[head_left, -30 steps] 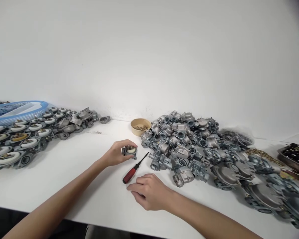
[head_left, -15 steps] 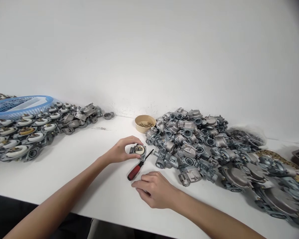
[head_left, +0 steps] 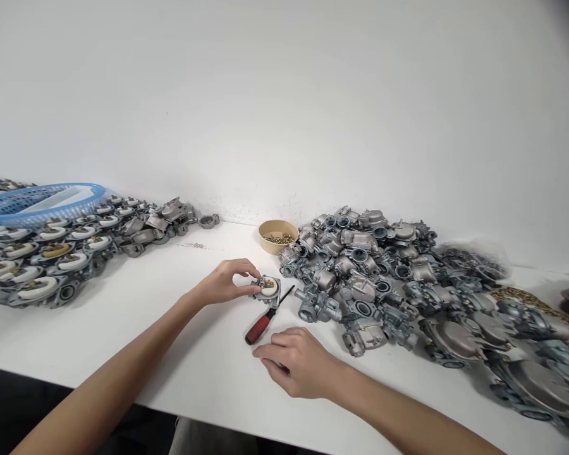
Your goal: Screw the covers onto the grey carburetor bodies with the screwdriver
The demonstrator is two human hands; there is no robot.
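My left hand [head_left: 226, 283] has its thumb and fingers closed on the left edge of a small grey metal carburetor [head_left: 275, 298]. Its open side faces up, showing a white ring-shaped float [head_left: 268, 287] and brass-coloured bits inside. Just in front lies a screwdriver [head_left: 258, 330] with a red and black handle, its dark shaft pointing away to the right. My right hand [head_left: 298, 365] rests on the table near the handle end, apart from it. Its fingers are curled together with the thumb below; anything between them is too small or hidden to make out.
A heap of assembled carburetors [head_left: 360, 287] spreads right of my hands. Behind stands a tan bowl [head_left: 278, 245] of small brass pieces. On the left are rows of carburetors with white floats [head_left: 40, 287], loose metal covers [head_left: 145, 235] and a blue basket [head_left: 92, 197].
The fingers of my left hand have shifted left around the carburetor, uncovering more of its float. My right hand and the screwdriver stay nearly where they were; the view has moved slightly.
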